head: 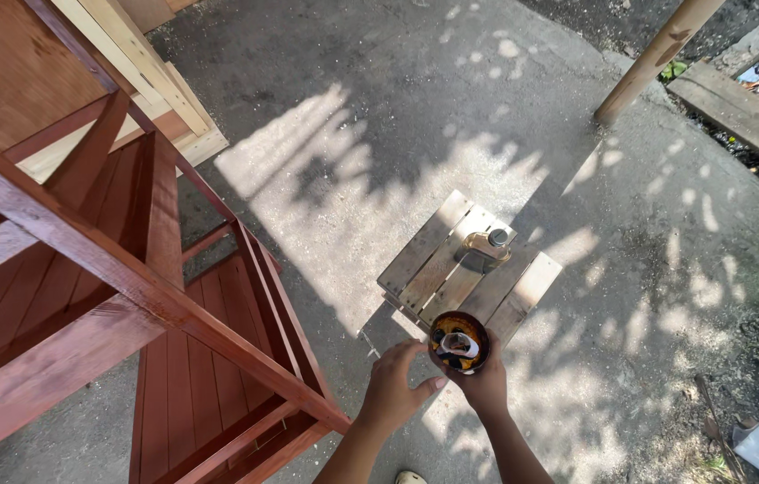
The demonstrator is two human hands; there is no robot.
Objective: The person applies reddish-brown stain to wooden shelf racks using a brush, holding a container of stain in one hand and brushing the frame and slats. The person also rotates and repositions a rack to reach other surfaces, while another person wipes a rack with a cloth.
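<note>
- Low in the middle of the frame, the right hand (487, 384) cups a small round container (459, 341) from below, its fingers wrapped around the far side of the wall.
- The container is dark-rimmed and open-topped, holding a glossy brown liquid with a pale, crumpled piece lying in it; what that piece is cannot be told.
- The left hand (394, 387) sits just left of the container, fingers curled and half spread, the thumb tip and fingertips close to the rim; whether they touch it cannot be told.
- The container hangs just in front of the near edge of a small slatted wooden stool (433, 255), which stands on the concrete floor (325, 108) in the centre of the frame.
- On the stool's far side lies a flat metal can (488, 244) with a dark screw cap.
- A red-stained wooden frame (128, 278) of slats and rails fills the left side.
- At upper right, a bare wooden pole (657, 56) leans beside a weathered plank (742, 112).
</note>
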